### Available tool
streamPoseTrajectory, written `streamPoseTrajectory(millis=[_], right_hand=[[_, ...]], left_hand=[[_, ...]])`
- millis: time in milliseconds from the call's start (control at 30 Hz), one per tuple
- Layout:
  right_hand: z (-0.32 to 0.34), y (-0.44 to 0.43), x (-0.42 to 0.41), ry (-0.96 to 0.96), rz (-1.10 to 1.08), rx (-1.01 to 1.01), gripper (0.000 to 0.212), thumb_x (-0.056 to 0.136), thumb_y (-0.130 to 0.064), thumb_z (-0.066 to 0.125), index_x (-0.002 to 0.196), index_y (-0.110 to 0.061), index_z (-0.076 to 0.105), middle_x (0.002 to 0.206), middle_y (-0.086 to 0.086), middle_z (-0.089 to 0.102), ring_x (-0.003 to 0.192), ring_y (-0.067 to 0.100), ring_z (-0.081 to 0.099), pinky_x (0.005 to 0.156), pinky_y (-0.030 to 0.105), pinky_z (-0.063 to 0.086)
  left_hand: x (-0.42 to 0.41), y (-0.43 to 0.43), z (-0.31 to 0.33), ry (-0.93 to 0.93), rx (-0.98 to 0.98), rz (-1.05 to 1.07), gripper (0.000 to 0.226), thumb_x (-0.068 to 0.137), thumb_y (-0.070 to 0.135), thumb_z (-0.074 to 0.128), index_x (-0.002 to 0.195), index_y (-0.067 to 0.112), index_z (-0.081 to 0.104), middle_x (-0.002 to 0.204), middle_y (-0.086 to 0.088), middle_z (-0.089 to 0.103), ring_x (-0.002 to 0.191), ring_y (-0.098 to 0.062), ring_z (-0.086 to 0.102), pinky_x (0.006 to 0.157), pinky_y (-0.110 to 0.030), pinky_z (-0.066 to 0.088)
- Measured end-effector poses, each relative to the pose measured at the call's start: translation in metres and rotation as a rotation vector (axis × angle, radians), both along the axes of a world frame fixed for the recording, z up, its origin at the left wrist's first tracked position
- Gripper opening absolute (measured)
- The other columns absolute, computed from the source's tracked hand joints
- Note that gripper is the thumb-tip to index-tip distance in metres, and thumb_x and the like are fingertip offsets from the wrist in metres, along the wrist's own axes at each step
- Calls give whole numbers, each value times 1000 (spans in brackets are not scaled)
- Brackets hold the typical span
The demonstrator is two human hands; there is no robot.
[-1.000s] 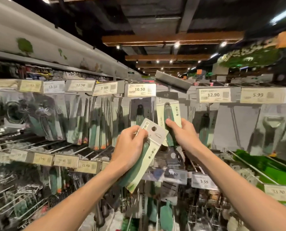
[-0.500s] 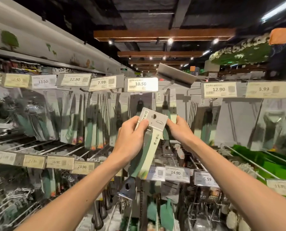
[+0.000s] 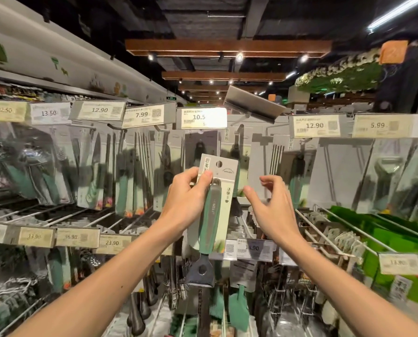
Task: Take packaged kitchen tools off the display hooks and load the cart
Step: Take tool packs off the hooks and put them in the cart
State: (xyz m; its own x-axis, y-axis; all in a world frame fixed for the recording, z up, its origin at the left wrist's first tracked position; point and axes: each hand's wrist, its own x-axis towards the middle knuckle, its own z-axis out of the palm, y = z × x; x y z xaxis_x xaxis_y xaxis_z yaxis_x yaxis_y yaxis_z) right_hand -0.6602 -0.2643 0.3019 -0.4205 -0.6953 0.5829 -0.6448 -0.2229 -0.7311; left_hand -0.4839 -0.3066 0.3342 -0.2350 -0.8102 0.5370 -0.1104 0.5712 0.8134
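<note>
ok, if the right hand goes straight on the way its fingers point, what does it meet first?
Likely the packaged green-handled tool held by the left hand, at its right edge; depth unclear.

Ceiling's pretty dark, most light comes from small spotlights [image 3: 239, 57] on the wood beams [image 3: 227, 46] plus a strip light [image 3: 398, 10] top right. The 10.5 price tag [image 3: 203, 117] is blown out by glare, and the plastic packages [image 3: 45, 166] on the left are all sheen. Heavy fisheye bend at the edges, and the green stuff [image 3: 373, 239] far right is smeared.
</note>
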Motion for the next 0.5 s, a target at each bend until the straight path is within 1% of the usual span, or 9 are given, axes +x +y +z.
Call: streamPoseTrajectory(millis=[33,100,133,167,233,300,333,400,500], right_hand=[[-1,10,3,-39,74,-17,49,89,-49,64,127,-29,41,120,-11,51,109,7,56,96,29,46],[-2,28,11,-159,293,14,65,77,-54,69,130,-35,37,117,-9,56,91,2,64,87,28,54],[-2,34,14,-164,363,33,71,74,-52,72,133,-37,35,115,-8,58,84,2,66,83,29,56],[-3,37,16,-141,395,45,73,75,-44,77,134,-36,35,112,-6,59,78,2,66,77,28,57],[-3,38,17,-98,396,16,60,81,-22,79,128,-31,43,108,-3,62,75,5,69,67,26,58],[3,37,14,-83,359,-40,46,83,-13,78,119,-26,52,113,-2,64,79,10,72,66,28,60],[7,36,12,-94,348,-57,44,83,-12,77,118,-24,54,114,-3,64,78,8,72,66,27,61],[17,35,8,-111,340,-84,44,83,-11,77,121,-18,56,113,-6,62,72,-2,69,64,19,57],[29,27,1,-87,313,-99,43,84,-10,76,123,-15,58,118,-10,60,77,-16,63,65,7,50]], left_hand=[[-4,0,0,11,1,-8,25,103,34,49,92,28,71,90,18,75,86,-4,70,86,-39,55],[-12,1,1,25,-3,-7,24,103,33,50,92,27,71,88,16,75,86,-5,70,84,-39,55],[-18,1,3,32,-7,-1,23,103,32,50,93,25,70,87,13,75,85,-7,70,83,-39,55],[-24,1,5,53,-4,1,21,102,31,52,96,22,69,88,8,75,86,-12,70,83,-43,56],[-35,3,9,116,26,1,18,101,30,54,115,20,59,94,-1,71,88,-17,69,84,-46,55],[-41,7,15,154,30,3,33,100,32,56,129,28,41,98,-6,66,87,-13,66,79,-34,50],[-42,10,17,163,0,-14,39,99,32,57,131,31,36,101,-5,64,86,-11,64,75,-28,47],[-41,15,19,123,-111,-61,39,96,30,62,128,33,39,109,2,60,89,-7,63,74,-21,45],[-40,13,24,-37,-259,-21,29,92,22,67,115,34,55,117,8,56,98,6,55,82,-14,42]])
